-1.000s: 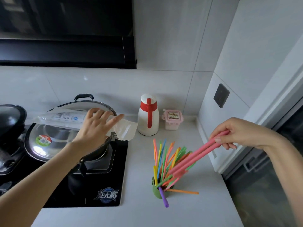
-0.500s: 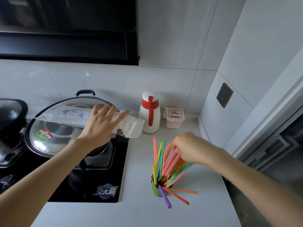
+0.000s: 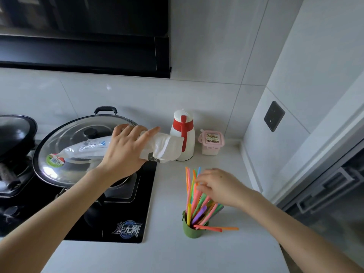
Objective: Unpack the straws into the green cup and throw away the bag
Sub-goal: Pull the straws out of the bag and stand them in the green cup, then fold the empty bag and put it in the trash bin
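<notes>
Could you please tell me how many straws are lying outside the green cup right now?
2: a red straw and an orange straw lie on the counter beside the green cup; the cup could hide others.

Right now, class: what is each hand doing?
Left hand: closed on the bag.
Right hand: fingers among the straws; grip cannot be told.

Colourful straws (image 3: 194,196) upright in green cup (image 3: 192,230), clear bag (image 3: 126,145) held aloft

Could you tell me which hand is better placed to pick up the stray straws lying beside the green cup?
Right: the right hand hovers over the green cup, nearest the stray straws; the left hand holds the bag.
</notes>
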Available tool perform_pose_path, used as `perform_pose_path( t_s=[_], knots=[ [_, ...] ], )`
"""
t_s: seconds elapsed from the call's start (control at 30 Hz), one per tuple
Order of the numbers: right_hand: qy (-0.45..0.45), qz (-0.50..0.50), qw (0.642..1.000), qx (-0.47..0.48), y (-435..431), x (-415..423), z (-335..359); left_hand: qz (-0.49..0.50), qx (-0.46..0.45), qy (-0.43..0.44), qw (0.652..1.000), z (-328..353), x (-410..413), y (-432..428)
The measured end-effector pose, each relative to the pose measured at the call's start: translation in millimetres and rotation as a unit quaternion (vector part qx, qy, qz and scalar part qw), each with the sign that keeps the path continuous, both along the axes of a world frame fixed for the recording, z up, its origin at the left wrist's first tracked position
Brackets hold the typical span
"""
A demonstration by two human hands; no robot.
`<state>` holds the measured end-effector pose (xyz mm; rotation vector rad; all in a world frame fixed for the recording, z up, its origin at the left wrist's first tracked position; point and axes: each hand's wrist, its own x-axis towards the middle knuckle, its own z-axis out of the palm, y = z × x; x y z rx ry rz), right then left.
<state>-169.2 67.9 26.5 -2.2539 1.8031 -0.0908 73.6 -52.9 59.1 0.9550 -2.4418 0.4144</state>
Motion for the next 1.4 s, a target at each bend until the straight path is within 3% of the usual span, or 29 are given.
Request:
perform_pose_path(
  t_s=[0.13, 0.23, 0.33, 0.53, 0.63, 0.73, 0.8, 0.93, 1.03, 1.13, 1.23, 1.3, 1.4],
  knots=[
    [-0.095, -0.03, 0.991, -0.09, 14, -17, 21, -0.007, 0.005, 0.026, 1.0, 4, -3, 4],
    [-0.206, -0.082, 0.962, -0.158, 16, -22, 38, -0.017, 0.04, 0.052, 0.998, 13, -9, 10],
    [-0.318, -0.101, 0.93, -0.152, 8, -21, 56, -0.061, 0.102, 0.098, 0.988, 27, -19, 16],
    [-0.37, -0.061, 0.908, -0.188, -21, 6, 71, -0.092, 0.263, 0.128, 0.952, 63, -43, 18],
    [-0.428, -0.137, 0.868, -0.211, -27, 5, 87, -0.098, 0.347, 0.145, 0.922, 81, -41, 16],
    [-0.566, -0.173, 0.775, -0.219, -28, -6, 107, -0.059, 0.408, 0.186, 0.892, 92, -33, 17],
    [-0.612, -0.177, 0.737, -0.226, -27, -10, 121, -0.03, 0.445, 0.248, 0.86, 92, -29, 20],
    [-0.672, -0.183, 0.704, -0.14, -23, 2, 131, -0.022, 0.528, 0.39, 0.754, 89, -31, 37],
    [-0.657, -0.174, 0.733, -0.032, -8, 22, 120, -0.035, 0.561, 0.493, 0.664, 86, -34, 53],
    [-0.625, -0.147, 0.766, -0.011, 16, 46, 100, -0.05, 0.586, 0.561, 0.583, 77, -30, 70],
    [-0.65, -0.157, 0.742, -0.043, 39, 53, 82, -0.062, 0.635, 0.515, 0.572, 62, -11, 92],
    [-0.66, -0.164, 0.732, -0.031, 57, 55, 73, -0.096, 0.669, 0.468, 0.57, 48, 7, 113],
    [-0.665, -0.159, 0.73, 0.004, 93, 64, 52, -0.103, 0.682, 0.464, 0.556, 20, 30, 148]
  ],
)
